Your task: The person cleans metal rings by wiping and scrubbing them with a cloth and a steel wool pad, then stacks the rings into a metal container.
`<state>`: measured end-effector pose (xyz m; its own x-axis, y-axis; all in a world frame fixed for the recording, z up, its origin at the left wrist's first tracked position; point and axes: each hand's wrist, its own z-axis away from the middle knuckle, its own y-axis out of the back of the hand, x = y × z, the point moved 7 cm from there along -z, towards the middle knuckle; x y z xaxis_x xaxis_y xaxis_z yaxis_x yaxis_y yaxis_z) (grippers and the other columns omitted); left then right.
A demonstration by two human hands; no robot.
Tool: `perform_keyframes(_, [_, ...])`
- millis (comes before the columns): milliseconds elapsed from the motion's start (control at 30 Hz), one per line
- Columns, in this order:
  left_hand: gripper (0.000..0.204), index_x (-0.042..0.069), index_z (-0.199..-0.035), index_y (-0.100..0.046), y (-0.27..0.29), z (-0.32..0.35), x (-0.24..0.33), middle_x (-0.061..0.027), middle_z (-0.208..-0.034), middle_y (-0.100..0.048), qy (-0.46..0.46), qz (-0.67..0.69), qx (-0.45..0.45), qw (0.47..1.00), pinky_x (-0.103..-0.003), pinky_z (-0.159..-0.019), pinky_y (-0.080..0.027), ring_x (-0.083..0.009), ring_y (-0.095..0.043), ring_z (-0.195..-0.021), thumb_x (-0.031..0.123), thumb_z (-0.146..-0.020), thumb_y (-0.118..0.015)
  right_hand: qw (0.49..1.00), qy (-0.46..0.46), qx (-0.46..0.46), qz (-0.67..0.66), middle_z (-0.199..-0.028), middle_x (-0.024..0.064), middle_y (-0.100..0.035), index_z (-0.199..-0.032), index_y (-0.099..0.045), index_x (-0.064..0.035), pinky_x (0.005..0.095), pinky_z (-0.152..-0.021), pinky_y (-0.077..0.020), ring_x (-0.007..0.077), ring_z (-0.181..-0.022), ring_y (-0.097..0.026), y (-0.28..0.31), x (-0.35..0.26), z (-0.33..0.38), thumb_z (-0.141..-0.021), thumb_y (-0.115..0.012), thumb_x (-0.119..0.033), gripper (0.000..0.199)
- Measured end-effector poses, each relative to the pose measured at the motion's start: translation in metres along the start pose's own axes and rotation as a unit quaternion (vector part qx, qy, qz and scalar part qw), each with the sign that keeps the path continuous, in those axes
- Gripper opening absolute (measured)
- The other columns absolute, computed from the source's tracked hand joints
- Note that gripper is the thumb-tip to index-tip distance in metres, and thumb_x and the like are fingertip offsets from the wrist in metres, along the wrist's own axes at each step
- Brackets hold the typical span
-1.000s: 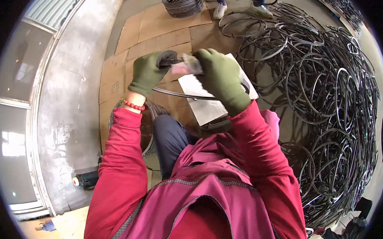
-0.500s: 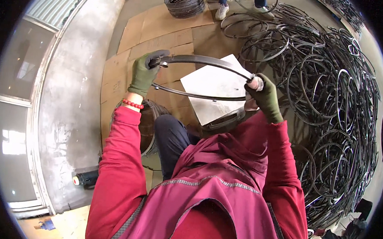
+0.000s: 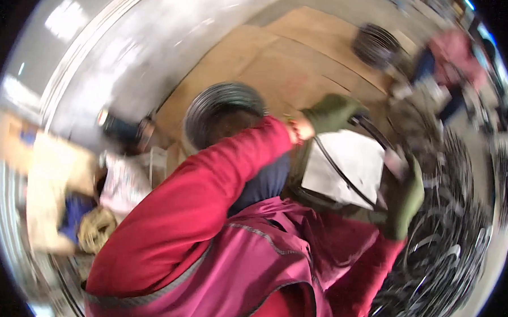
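A thin black hoop (image 3: 374, 132) is held up in front of me, blurred by motion. My left hand (image 3: 334, 113), in a green glove with a dark palm side, is closed on its far left part. On the right, my green-gloved right hand (image 3: 406, 193) grips the opposite side, with pale fingertips or cloth showing at the rim. Beneath the hoop lies a flat white board (image 3: 353, 154) on a dark support near my lap. A stack of dark hoops (image 3: 202, 114) stands on the floor beyond my left forearm.
Flattened cardboard (image 3: 286, 63) covers the floor ahead. A second hoop stack (image 3: 377, 45) stands at the far right, near a person (image 3: 454, 57) in pink. Tangled hoops (image 3: 442, 252) heap up at the right. At the left are a pale sack (image 3: 124, 181) and a dark cylindrical object (image 3: 119, 131).
My view has swung left, so the surroundings shift right and turn. Both hands keep hold of the hoop, which is more tilted now. The near hoop stack has come into fuller view.
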<state>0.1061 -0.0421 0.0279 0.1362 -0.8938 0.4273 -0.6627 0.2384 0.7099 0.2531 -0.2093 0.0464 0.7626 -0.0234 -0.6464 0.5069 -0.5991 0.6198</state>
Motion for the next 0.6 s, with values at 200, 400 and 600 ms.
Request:
perform_keyframes(200, [0.027, 0.013, -0.096, -0.062, 0.022, 0.029, -0.017, -0.0115, -0.084, -0.061, 0.05, -0.049, 0.084, 0.994, -0.041, -0.072, -0.047, -0.0322, -0.059, -0.08, 0.015, -0.069, -0.063, 0.981, -0.124, 0.004, -0.15, -0.091, 0.0049, -0.063, -0.104, -0.058, 0.0, 0.0274, -0.074, -0.0465, 0.0135, -0.08, -0.058, -0.005, 0.113, 0.062, -0.073, -0.07, -0.002, 0.033])
perform_keyframes(400, [0.069, 0.001, -0.127, -0.039, 0.039, 0.079, -0.026, -0.0209, -0.119, -0.049, 0.144, -0.116, 0.226, 0.956, -0.04, -0.087, -0.043, -0.0359, -0.051, -0.106, 0.018, -0.068, -0.068, 0.983, -0.074, 0.08, -0.148, -0.091, 0.0029, -0.063, -0.101, -0.063, 0.0006, 0.0285, -0.072, -0.0469, 0.0116, -0.08, -0.057, 0.0, 0.101, 0.065, -0.073, -0.071, -0.005, 0.029])
perform_keyframes(600, [0.074, -0.005, -0.128, -0.034, 0.008, 0.175, -0.073, -0.0265, -0.118, -0.047, 0.402, 0.028, 0.245, 0.882, -0.041, -0.087, -0.044, -0.0348, -0.052, -0.105, 0.03, -0.073, -0.069, 0.955, -0.175, 0.112, -0.212, -0.061, 0.0021, -0.054, -0.077, -0.06, -0.0075, 0.0247, -0.047, -0.037, 0.012, -0.05, -0.049, 0.025, 0.02, 0.05, -0.083, -0.061, -0.024, 0.018])
